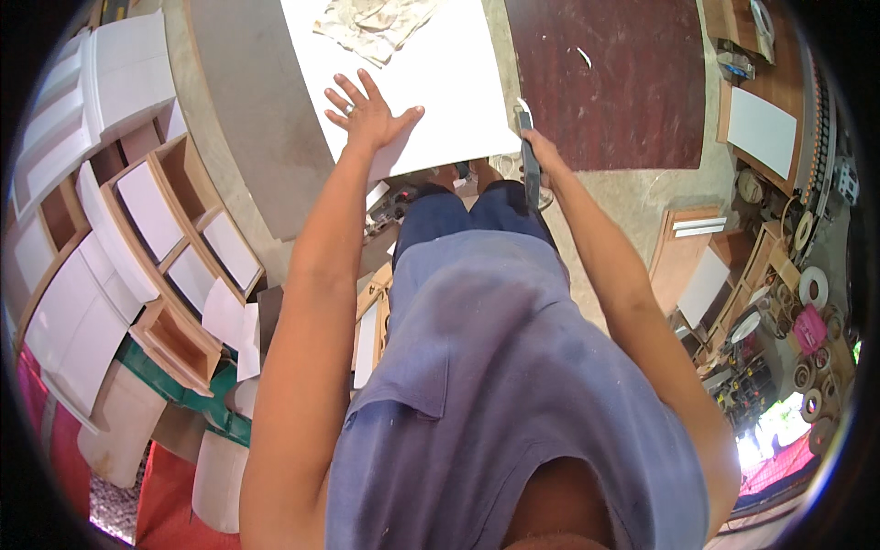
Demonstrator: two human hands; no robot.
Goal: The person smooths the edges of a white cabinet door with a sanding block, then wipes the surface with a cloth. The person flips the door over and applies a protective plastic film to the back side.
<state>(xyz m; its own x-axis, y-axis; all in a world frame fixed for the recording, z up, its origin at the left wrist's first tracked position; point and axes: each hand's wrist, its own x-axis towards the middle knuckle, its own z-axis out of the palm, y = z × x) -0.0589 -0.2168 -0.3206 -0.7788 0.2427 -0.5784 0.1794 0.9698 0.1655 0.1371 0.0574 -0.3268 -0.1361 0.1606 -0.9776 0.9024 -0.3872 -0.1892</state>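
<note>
My left grip splays empty over one white panel; my right grip clasps one dark tool. One crumpled cloth partly covers the panel; one maroon board lies rightward.

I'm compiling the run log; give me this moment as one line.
left hand: open over white panel | right hand: holding dark bar by panel's edge | crumpled cloth: on panel

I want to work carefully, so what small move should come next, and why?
Probably ease the long grey tool along the right edge of the white panel: your right hand grips it at that edge, by the near corner, while your left hand, spread over the panel, seems placed to steady it.
</note>
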